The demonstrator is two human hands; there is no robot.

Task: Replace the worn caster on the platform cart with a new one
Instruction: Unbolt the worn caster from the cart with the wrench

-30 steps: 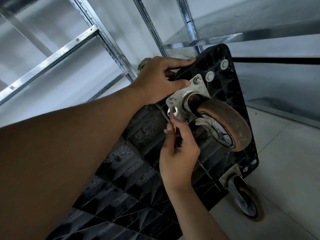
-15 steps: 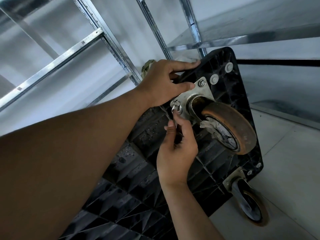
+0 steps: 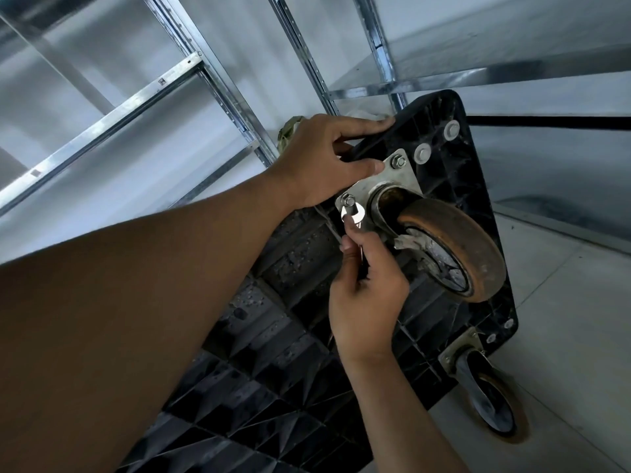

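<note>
My left hand (image 3: 321, 162) grips the platform cart (image 3: 293, 336) edge, thumb on the caster plate (image 3: 401, 180); my right hand (image 3: 368, 295) pinches a wrench (image 3: 353, 216) just below a nut (image 3: 349, 200).

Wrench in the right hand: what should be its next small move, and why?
Probably slide the wrench up so its open end seats on the nut at the corner of the plate. Its head seems to sit just below that nut, not around it, while the left hand holds the cart.
</note>
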